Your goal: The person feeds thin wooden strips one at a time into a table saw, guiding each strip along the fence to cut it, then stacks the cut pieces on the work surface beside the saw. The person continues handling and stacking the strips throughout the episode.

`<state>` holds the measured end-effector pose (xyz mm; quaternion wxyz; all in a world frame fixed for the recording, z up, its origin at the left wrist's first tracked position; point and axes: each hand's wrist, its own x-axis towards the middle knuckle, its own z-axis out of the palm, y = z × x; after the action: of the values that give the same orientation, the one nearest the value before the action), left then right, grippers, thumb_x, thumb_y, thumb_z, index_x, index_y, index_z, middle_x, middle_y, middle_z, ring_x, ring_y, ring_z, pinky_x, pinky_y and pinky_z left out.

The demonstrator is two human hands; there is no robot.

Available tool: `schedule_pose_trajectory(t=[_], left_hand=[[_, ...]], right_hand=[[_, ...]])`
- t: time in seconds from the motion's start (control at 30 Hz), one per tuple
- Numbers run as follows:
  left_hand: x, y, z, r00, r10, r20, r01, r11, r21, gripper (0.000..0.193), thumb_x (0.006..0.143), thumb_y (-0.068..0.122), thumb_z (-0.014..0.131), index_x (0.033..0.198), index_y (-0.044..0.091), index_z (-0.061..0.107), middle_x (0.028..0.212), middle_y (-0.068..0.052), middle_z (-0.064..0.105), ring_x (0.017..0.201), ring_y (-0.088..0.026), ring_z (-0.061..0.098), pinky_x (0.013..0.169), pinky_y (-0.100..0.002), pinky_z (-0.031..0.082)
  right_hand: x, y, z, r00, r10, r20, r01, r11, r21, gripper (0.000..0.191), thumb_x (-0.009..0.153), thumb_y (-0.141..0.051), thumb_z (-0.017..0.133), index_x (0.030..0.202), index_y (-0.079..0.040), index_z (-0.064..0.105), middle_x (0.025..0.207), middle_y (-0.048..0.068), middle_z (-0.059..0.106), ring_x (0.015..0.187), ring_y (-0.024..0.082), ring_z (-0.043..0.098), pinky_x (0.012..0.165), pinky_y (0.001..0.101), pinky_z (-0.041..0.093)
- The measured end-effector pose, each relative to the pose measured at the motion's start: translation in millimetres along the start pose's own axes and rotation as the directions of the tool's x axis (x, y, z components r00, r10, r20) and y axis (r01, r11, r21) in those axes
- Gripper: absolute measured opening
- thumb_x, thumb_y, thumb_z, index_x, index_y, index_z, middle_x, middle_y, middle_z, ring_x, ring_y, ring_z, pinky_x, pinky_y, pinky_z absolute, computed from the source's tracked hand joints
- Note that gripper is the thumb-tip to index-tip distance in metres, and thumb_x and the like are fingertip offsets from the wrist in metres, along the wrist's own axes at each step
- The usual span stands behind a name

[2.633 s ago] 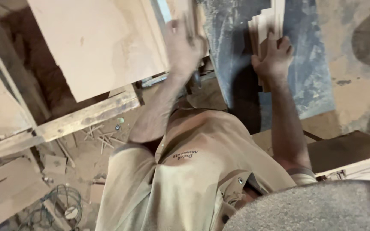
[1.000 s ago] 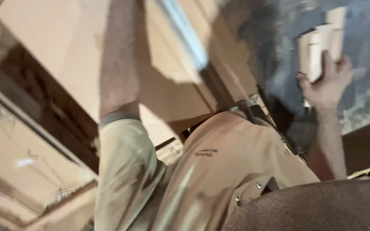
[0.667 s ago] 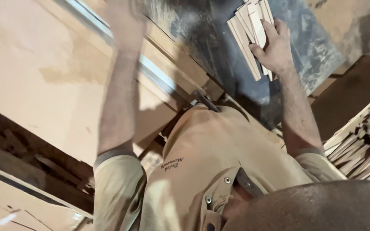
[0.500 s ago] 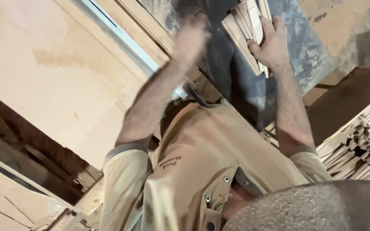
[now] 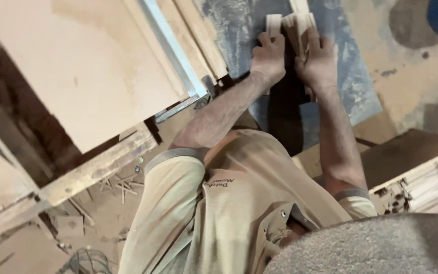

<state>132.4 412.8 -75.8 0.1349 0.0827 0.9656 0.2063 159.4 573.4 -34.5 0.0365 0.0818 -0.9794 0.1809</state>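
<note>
A wide, pale wooden board (image 5: 77, 66) filled the upper left of the view, with a thin metal strip (image 5: 171, 50) running along its right edge and narrower wooden slats beside that. To the right lay the grey, dust-covered table (image 5: 353, 86), on which the work was being done. Below the board a rough timber beam (image 5: 97, 167) crossed at a slant above a sawdust floor (image 5: 112, 203) strewn with small offcuts. At the right edge a stack of cut wooden sticks (image 5: 427, 185) sat in an open box, well apart from the hands. The person, in a beige short-sleeved shirt, reached both arms forward and up across the table, elbows nearly straight, forearms converging toward the same spot. The left hand (image 5: 269, 58) lay palm down, wrist slightly bent, its fingers curled over the near end of one short wooden piece and pressing it to the table. The right hand (image 5: 319, 61) sat just beside it, its fingers closed around the lower end of a small bundle of wooden strips (image 5: 297, 23), which stood fanned out above the knuckles against the table's surface. The two hands were close together, almost touching, with the strips between and above them.
</note>
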Motion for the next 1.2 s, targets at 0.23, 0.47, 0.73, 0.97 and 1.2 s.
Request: schedule_pose_trajectory(t=[0.23,0.47,0.73,0.97,1.2], left_hand=[[-30,-28,-33,0.973,-0.142,-0.185,0.071,0.937,-0.343,0.088,0.084,-0.002,0.053,0.161,0.004,0.010,0.122,-0.029,0.062,0.087,-0.037,0.068,0.077,-0.048,0.059],[-124,-138,-97,0.809,-0.524,-0.266,0.194,0.666,-0.720,0.068,0.093,-0.001,0.054,0.158,0.004,0.033,0.089,-0.019,0.074,0.075,-0.027,0.073,0.066,-0.033,0.063],[-83,-229,-74,0.826,-0.438,-0.353,0.258,0.853,-0.454,0.045,0.092,0.005,0.063,0.137,0.002,0.062,0.128,-0.018,0.061,0.114,-0.031,0.066,0.102,-0.039,0.056],[-87,-220,-101,0.935,-0.214,-0.284,0.235,0.971,0.040,0.064,0.084,0.024,0.077,0.140,0.001,0.054,0.146,-0.017,0.045,0.136,-0.042,0.037,0.109,-0.071,0.026],[-60,-231,-137,0.964,-0.235,-0.128,0.242,0.969,0.044,0.069,0.084,0.033,0.080,0.138,-0.003,0.057,0.142,-0.017,0.050,0.139,-0.037,0.037,0.116,-0.074,0.014]], right_hand=[[10,14,17,0.999,-0.030,0.017,0.030,0.999,-0.028,0.081,0.088,-0.019,0.075,0.161,-0.008,0.042,0.132,0.025,0.050,0.114,0.048,0.051,0.096,0.0564,0.050],[12,23,29,0.999,0.005,0.054,-0.004,1.000,-0.020,0.091,0.083,-0.016,0.076,0.164,-0.006,0.034,0.133,0.025,0.042,0.119,0.048,0.047,0.099,0.0573,0.049],[21,4,49,0.995,0.019,0.100,-0.011,0.997,-0.079,0.087,0.086,-0.013,0.074,0.162,-0.002,0.034,0.135,0.024,0.040,0.125,0.047,0.044,0.104,0.0567,0.048],[18,5,50,0.999,-0.046,0.030,0.046,0.999,-0.013,0.085,0.082,-0.002,0.065,0.162,0.001,0.038,0.133,0.023,0.045,0.124,0.042,0.050,0.112,0.0520,0.049],[18,2,48,0.997,-0.050,0.059,0.053,0.997,-0.048,0.083,0.081,0.001,0.063,0.160,0.006,0.036,0.133,0.024,0.045,0.124,0.041,0.052,0.111,0.0497,0.050]])
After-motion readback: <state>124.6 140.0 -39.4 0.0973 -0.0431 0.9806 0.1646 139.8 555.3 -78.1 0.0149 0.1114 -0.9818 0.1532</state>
